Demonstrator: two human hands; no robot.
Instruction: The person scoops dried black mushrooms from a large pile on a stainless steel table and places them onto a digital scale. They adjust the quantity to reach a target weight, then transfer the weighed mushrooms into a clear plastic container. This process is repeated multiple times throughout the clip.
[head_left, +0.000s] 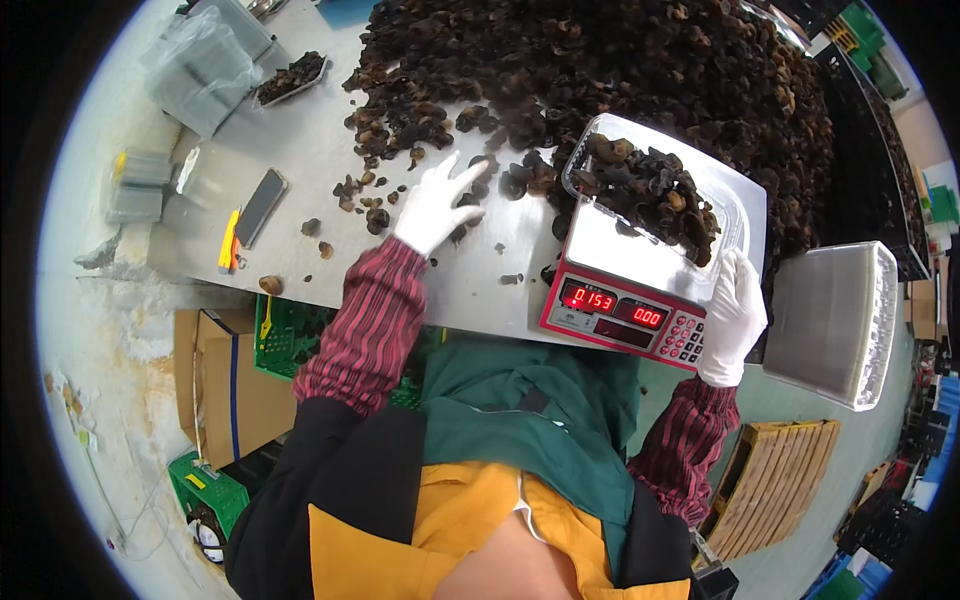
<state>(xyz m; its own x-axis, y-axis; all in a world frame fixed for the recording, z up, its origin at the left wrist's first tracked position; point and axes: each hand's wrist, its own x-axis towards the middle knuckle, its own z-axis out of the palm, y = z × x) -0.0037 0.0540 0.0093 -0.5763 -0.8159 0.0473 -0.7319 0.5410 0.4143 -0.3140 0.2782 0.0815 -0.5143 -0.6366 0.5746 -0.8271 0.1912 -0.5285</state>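
My left hand, in a white glove, reaches over the metal table with fingers spread, close to some loose dark pieces that look like wood ear mushrooms. On the red-framed digital scale a clear plastic tray holds more of these pieces. The scale's display is lit and reads 0.153 and 0.00. My right hand, also gloved in white, is at the tray's near right corner beside the keypad. Its fingers are drawn together; whether they grip the tray rim is unclear.
A large mushroom heap covers the table's far side. Stacked clear trays stand at right. On the left lie a phone, a yellow cutter, a filled tray and bagged trays. Green crates sit below the table edge.
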